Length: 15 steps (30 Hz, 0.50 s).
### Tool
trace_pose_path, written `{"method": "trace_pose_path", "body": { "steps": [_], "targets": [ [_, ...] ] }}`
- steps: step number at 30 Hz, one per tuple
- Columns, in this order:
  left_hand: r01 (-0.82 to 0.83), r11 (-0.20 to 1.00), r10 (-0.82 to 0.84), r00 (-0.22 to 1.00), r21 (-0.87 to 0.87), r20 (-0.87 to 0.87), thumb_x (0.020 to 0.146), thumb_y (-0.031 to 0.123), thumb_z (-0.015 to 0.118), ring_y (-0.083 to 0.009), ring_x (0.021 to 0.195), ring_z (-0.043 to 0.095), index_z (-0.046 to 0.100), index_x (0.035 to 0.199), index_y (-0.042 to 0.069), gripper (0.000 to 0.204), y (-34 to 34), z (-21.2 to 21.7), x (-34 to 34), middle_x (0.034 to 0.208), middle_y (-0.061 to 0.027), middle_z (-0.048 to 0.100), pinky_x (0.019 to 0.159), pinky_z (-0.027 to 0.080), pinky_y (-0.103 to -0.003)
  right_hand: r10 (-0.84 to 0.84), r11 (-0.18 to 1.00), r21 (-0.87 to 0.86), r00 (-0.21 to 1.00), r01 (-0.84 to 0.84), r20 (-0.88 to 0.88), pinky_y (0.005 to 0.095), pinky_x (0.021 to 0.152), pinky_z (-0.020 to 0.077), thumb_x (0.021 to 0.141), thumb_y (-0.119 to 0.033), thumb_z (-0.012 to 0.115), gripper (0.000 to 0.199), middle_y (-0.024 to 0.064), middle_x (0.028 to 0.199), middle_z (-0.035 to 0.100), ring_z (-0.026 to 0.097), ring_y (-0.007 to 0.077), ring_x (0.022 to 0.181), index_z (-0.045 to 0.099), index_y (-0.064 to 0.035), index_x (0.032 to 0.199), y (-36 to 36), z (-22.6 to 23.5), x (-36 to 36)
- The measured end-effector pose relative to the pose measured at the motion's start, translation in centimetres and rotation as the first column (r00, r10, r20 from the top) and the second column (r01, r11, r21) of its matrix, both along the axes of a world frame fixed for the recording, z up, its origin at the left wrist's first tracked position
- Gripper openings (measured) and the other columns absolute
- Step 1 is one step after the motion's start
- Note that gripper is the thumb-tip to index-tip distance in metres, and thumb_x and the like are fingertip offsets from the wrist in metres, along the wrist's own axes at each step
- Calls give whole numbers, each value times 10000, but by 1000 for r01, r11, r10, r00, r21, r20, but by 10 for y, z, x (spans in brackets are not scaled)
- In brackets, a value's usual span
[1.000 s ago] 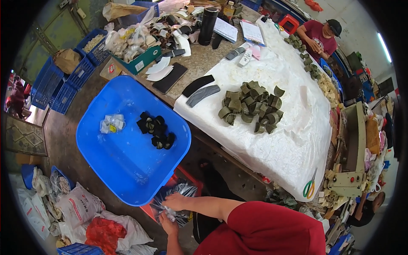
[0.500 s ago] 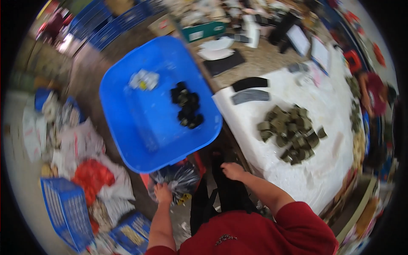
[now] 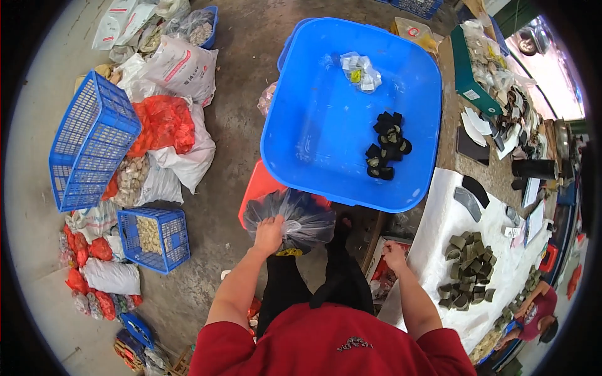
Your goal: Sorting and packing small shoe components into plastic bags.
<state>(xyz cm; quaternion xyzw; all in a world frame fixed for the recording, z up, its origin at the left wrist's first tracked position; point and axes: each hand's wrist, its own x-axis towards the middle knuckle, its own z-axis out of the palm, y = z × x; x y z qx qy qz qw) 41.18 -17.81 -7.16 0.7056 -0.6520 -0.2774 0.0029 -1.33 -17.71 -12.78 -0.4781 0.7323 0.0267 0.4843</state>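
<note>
My left hand (image 3: 269,234) is closed on the gathered top of a clear plastic bag (image 3: 307,216) with dark contents. This bag rests over a red stool or tub (image 3: 257,188), whose exact kind is partly hidden. Just ahead stands a large blue plastic tub (image 3: 313,156). In it lie a heap of small black curled pieces (image 3: 389,147) and a crumpled clear bag with white and yellow bits (image 3: 360,72). My right hand (image 3: 395,255), its fingers curled and nothing visible in them, hangs beside the table edge, above a box with red sides (image 3: 384,269).
On the right, a white-covered table (image 3: 433,219) carries a pile of olive-green curled pieces (image 3: 467,263) and dark curved strips (image 3: 467,203). Blue crates (image 3: 94,141), white sacks (image 3: 182,69) and a red bag (image 3: 163,125) crowd the left. Another person (image 3: 536,310) sits at far right.
My view has turned leftward, so the tub and table appear farther right. My left hand stays on the plastic bag, now closed on its top. My right hand has shifted to beside the table edge.
</note>
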Motion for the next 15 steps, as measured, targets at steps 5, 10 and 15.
{"method": "trace_pose_path", "body": {
  "steps": [5,10,15],
  "targets": [
    [25,999,-33,984,-48,-174,678,10,579,-338,865,563,504,950,80,291,8,11,25,866,-155,583,746,419,-440,2,991,-132,1000,-2,-3,386,765,484,803,-139,558,252,196,901,637,632,321,838,582,-18,1023,-5,22,47],
    [-108,993,86,924,-39,-372,685,-10,554,-382,875,552,529,940,48,263,14,29,58,894,-182,591,755,421,-466,-191,963,-187,981,193,27,318,647,500,822,-88,552,221,154,851,647,645,227,734,572,-8,1028,-22,79,121],
    [-324,946,284,853,-17,-438,681,-22,543,-417,878,550,549,939,16,260,16,41,86,910,-199,595,755,434,-470,-240,852,-456,966,257,96,296,578,473,825,-134,585,237,95,730,620,589,156,615,560,-7,1024,-104,102,158]
  ]
}}
